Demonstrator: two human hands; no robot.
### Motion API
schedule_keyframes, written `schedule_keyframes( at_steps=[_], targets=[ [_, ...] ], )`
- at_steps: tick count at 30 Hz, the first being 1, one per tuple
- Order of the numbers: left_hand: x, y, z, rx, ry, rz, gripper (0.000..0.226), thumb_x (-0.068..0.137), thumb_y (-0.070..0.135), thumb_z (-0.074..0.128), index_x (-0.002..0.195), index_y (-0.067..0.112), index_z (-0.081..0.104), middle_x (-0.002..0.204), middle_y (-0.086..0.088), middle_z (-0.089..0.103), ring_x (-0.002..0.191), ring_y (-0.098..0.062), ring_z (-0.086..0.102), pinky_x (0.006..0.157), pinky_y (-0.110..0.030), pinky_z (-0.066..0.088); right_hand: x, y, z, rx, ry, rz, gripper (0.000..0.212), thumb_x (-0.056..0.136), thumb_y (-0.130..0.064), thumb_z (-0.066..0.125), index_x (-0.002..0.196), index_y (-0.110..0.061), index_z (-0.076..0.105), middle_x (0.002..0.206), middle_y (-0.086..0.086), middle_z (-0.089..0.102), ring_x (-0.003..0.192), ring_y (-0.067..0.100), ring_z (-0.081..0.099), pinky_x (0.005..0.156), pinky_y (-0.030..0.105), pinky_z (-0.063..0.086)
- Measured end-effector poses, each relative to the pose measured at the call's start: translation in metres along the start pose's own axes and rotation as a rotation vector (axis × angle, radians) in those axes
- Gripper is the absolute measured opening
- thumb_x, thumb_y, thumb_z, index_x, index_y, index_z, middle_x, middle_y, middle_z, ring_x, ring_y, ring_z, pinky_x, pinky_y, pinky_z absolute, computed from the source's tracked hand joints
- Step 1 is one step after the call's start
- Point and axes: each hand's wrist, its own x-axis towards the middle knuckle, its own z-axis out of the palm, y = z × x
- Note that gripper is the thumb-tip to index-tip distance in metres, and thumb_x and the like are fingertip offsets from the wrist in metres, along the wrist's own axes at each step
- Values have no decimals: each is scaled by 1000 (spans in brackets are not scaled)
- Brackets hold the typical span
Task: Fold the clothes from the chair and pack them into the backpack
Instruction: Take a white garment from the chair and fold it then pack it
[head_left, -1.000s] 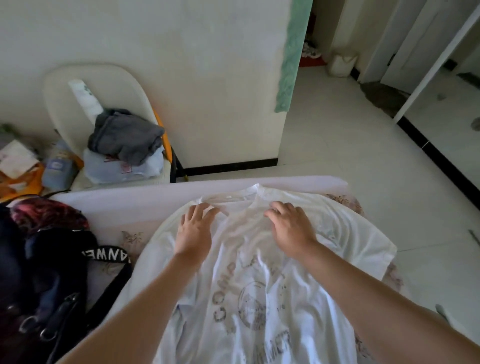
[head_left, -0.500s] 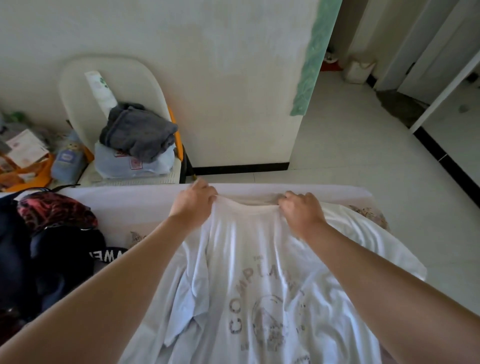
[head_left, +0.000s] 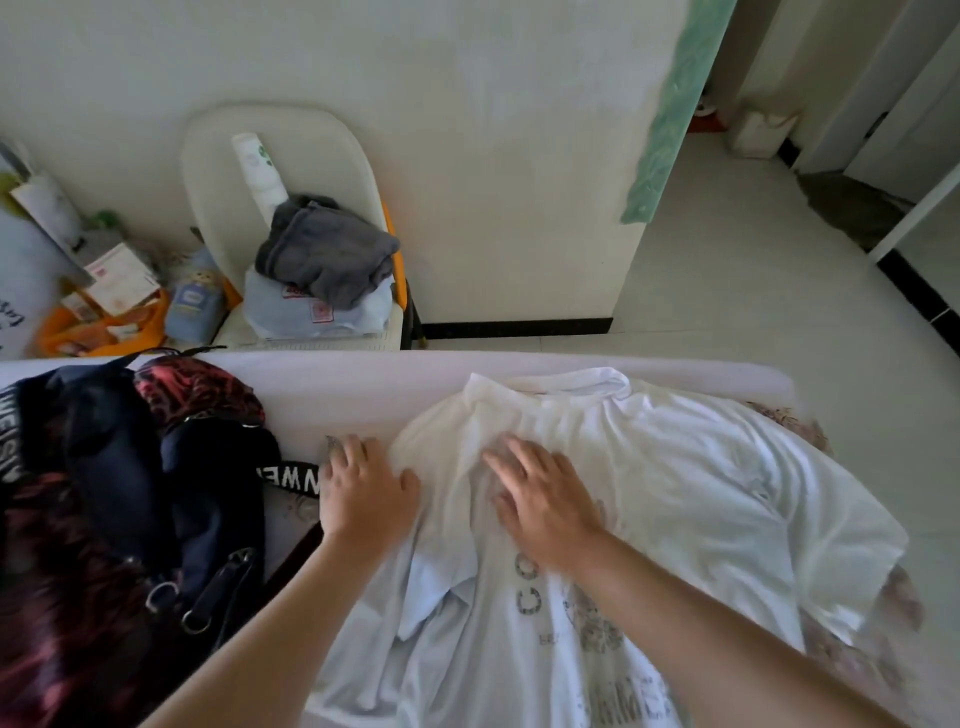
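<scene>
A white T-shirt (head_left: 691, 493) with grey lettering lies spread on the bed (head_left: 374, 384), collar toward the far edge. My right hand (head_left: 545, 493) presses flat on its chest below the collar, fingers straight. My left hand (head_left: 363, 488) rests flat at the shirt's left edge, partly on the bed cover. A dark blue and red backpack (head_left: 119, 493) with a lettered black strap lies on the bed at the left. Behind the bed, a white chair (head_left: 291, 156) holds a grey garment (head_left: 324, 249) on top of a pale blue one (head_left: 317, 317).
A white tube (head_left: 257, 166) leans on the chair back. Boxes, a bottle and an orange bag (head_left: 104, 327) clutter the floor left of the chair. A wall corner (head_left: 623, 208) stands behind the bed; bare tiled floor (head_left: 753, 312) stretches right.
Both hands let go of the collar and came back toward me. The right now presses the shirt's chest; the left slid to the shirt's left edge. The view shifted left.
</scene>
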Motion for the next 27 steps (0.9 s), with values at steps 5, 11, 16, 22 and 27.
schedule_keyframes(
  at_steps=[5, 11, 16, 22, 27],
  targets=[
    [-32, -20, -11, -234, -11, 175, 21, 95, 20, 47, 111, 7, 52, 111, -18, 57, 105, -39, 54, 82, -42, 42, -14, -20, 14, -20, -234, 100, 68, 99, -57, 14, 159, -29, -2, 166, 7, -13, 152, 27, -13, 123, 51, -3],
    [18, -40, -69, 273, 163, 180, 37, 90, 6, 51, 126, 15, 43, 110, -4, 58, 95, -27, 62, 57, -35, 43, -7, -19, 1, -123, -285, 67, 73, 99, -58, 30, 159, -26, 5, 166, 11, -5, 153, 31, -3, 121, 54, 8],
    [10, -45, -71, 280, 281, 332, 59, 65, 2, 69, 121, 17, 57, 122, -9, 53, 107, -30, 51, 85, -39, 41, -23, -30, -7, 14, -242, 132, 69, 102, -50, 34, 159, -24, 7, 166, 10, -5, 153, 28, -4, 124, 49, 5],
    [-111, -25, -1, 80, -97, 819, 53, 91, 45, 45, 142, 32, 45, 154, -3, 36, 141, -25, 30, 111, -45, 36, -106, -49, 3, 51, -153, 128, 71, 93, -52, 32, 158, -25, 23, 167, 9, 10, 153, 27, 10, 122, 49, 12],
    [-147, -49, 3, 204, -273, 484, 66, 102, 47, 31, 157, 30, -1, 164, -5, -13, 151, -29, -10, 121, -47, -5, -173, -40, 1, -25, -234, 126, 75, 90, -58, 29, 158, -29, 18, 165, 8, 3, 153, 30, 13, 121, 40, 2]
  ],
)
